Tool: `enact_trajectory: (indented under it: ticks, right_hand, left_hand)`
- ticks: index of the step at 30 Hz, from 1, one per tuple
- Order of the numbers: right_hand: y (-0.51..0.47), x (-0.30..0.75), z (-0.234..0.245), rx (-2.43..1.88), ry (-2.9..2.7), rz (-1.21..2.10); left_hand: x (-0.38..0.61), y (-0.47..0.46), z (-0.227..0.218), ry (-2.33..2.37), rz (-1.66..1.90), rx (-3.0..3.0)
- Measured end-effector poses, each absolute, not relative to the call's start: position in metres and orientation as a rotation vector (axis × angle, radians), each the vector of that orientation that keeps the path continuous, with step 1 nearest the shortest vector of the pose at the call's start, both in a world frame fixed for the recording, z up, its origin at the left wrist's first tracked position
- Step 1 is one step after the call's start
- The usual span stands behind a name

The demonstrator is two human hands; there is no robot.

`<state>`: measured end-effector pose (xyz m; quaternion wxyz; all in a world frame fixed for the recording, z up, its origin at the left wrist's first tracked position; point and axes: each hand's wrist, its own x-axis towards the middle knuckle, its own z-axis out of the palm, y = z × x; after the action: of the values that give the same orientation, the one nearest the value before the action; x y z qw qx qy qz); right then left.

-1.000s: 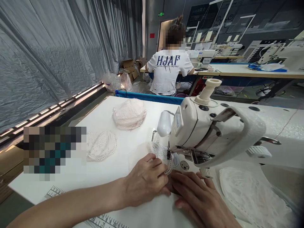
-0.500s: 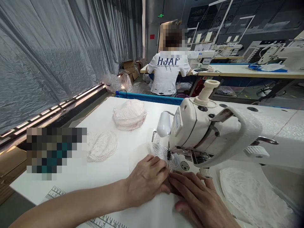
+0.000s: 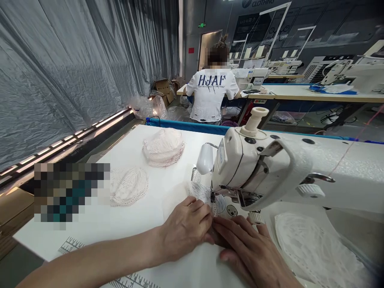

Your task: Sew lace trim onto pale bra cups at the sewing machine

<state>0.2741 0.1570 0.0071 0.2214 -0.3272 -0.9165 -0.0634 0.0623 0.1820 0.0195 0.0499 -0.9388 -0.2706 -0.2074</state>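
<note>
Curled left fingers (image 3: 201, 209) on sheer, hole-edged lace (image 3: 200, 191).

1. The sewing machine (image 3: 255, 160) is on the right part of the table (image 3: 157, 178).
2. Some cloth (image 3: 200, 192) lies under the machine's front end.
3. The left hand (image 3: 187, 226) touches that cloth, and the right hand (image 3: 250, 246) is just beside the left.
4. One pile (image 3: 163, 148) lies farther back, left of the machine.
5. Another pile (image 3: 130, 186) lies nearer and more left.
6. Lace (image 3: 315, 244) lies right of the right hand.
</note>
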Motion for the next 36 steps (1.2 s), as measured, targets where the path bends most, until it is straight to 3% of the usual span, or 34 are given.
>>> enact_trajectory:
  ticks: [36]
  right_hand:
    - [0.162, 0.278, 0.005, -0.957, -2.548, -0.372]
  left_hand:
    - [0.059, 0.187, 0.026, -0.862, -0.460, -2.705]
